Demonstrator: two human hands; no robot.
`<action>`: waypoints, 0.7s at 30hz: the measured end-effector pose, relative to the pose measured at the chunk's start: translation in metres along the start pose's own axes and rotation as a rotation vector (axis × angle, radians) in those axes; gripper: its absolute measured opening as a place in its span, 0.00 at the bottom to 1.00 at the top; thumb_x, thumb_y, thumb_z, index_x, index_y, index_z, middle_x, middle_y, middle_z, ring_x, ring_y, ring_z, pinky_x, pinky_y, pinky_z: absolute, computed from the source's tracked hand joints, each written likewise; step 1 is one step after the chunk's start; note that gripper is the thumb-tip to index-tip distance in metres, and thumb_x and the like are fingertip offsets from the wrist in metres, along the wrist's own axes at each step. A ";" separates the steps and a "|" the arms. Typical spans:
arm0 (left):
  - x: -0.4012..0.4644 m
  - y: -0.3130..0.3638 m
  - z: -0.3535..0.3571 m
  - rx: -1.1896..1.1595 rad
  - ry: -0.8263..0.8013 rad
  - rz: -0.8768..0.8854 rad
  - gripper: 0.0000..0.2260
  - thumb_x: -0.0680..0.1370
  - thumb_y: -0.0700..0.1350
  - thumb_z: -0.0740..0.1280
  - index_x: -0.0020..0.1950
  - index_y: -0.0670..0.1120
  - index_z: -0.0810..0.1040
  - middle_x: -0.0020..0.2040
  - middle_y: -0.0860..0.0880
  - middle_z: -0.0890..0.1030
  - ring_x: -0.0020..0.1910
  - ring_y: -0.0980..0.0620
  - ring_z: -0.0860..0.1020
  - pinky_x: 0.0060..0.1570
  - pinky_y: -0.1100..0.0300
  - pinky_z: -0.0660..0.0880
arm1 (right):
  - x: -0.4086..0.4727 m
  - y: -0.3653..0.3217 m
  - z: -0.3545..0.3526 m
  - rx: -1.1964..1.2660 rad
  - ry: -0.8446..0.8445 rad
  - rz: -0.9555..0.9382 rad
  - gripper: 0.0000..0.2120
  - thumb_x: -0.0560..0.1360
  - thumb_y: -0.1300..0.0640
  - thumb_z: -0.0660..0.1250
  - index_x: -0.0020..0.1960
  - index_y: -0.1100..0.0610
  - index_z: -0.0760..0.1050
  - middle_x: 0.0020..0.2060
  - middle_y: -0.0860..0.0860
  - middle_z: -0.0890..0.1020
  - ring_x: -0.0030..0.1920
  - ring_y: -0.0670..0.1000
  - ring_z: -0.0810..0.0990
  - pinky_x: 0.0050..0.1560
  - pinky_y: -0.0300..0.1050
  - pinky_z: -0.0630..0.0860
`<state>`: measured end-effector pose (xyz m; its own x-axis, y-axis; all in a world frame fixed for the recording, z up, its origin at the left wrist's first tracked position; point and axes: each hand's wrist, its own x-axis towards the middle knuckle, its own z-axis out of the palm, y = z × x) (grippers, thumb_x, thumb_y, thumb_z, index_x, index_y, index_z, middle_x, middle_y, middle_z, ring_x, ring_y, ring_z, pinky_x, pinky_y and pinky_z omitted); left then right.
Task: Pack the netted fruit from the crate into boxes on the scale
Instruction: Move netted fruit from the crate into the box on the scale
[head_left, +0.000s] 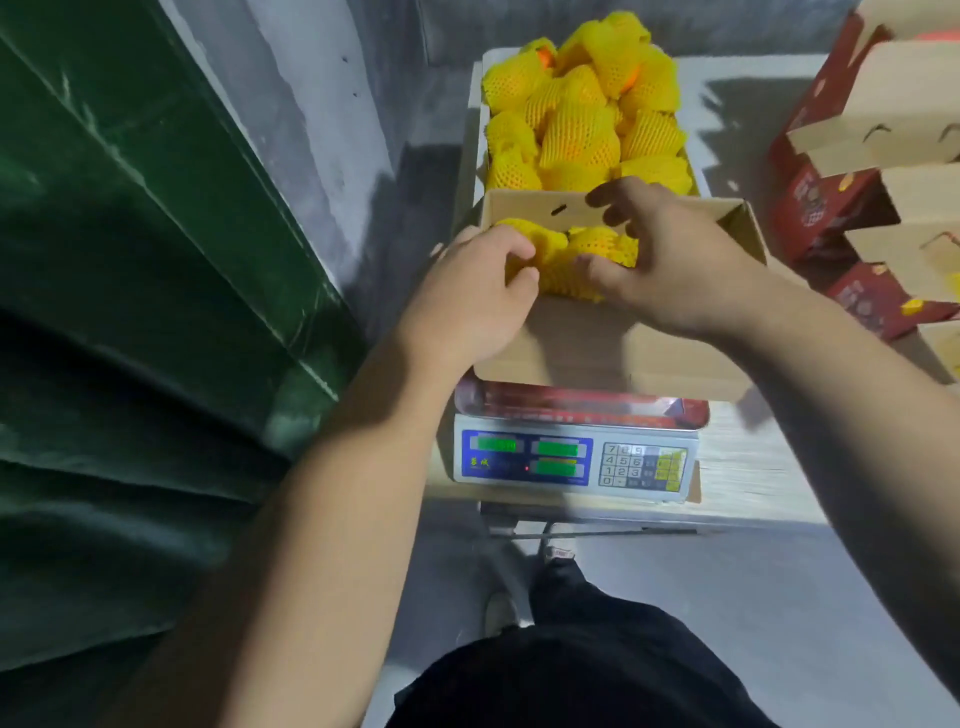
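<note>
The floor is grey concrete, and a dark green sheet (130, 260) hangs along the wall on the person's left side. A low pale table (753, 473) carries one electronic scale (574, 462) with three green displays and one keypad. On the scale stands one open cardboard box (613, 348), brown inside, red print on its lower edge. Behind it is one crate (475, 150) heaped with fruit in yellow foam nets (579, 130); I count about a dozen on top, more are hidden below. In the box I can see two or three netted fruits (597, 244), partly covered by the hands. The left hand (467, 296) has its fingers curled around one netted fruit at the box's left edge. The right hand (670, 260) hovers over the box with fingers spread, the thumb touching a net. At the right, several red and brown boxes (878, 171) are stacked; the exact number I cannot tell.
</note>
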<state>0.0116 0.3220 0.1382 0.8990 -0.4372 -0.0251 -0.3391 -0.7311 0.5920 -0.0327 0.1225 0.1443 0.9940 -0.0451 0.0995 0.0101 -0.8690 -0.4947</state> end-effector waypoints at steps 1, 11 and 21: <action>-0.004 0.002 -0.001 0.035 0.014 0.026 0.14 0.84 0.52 0.62 0.69 0.56 0.77 0.65 0.49 0.76 0.65 0.45 0.74 0.65 0.52 0.70 | -0.006 -0.006 0.005 -0.024 -0.032 -0.008 0.30 0.76 0.46 0.70 0.74 0.57 0.69 0.65 0.60 0.76 0.65 0.60 0.76 0.64 0.53 0.73; -0.025 0.011 0.003 0.253 0.072 0.147 0.11 0.83 0.50 0.62 0.65 0.52 0.77 0.63 0.47 0.77 0.62 0.40 0.74 0.54 0.51 0.67 | -0.034 -0.043 0.022 -0.171 -0.027 -0.017 0.25 0.78 0.50 0.68 0.73 0.54 0.70 0.63 0.62 0.75 0.63 0.67 0.75 0.62 0.60 0.74; -0.036 0.011 0.000 0.233 0.091 0.179 0.12 0.83 0.50 0.62 0.65 0.52 0.78 0.62 0.47 0.77 0.61 0.40 0.74 0.57 0.49 0.70 | -0.046 -0.049 0.016 -0.161 -0.007 -0.013 0.24 0.77 0.49 0.68 0.72 0.54 0.72 0.61 0.61 0.75 0.61 0.66 0.77 0.62 0.59 0.74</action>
<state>-0.0245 0.3294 0.1458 0.8368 -0.5289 0.1412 -0.5392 -0.7516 0.3800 -0.0776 0.1748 0.1503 0.9946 -0.0302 0.0988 0.0061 -0.9373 -0.3484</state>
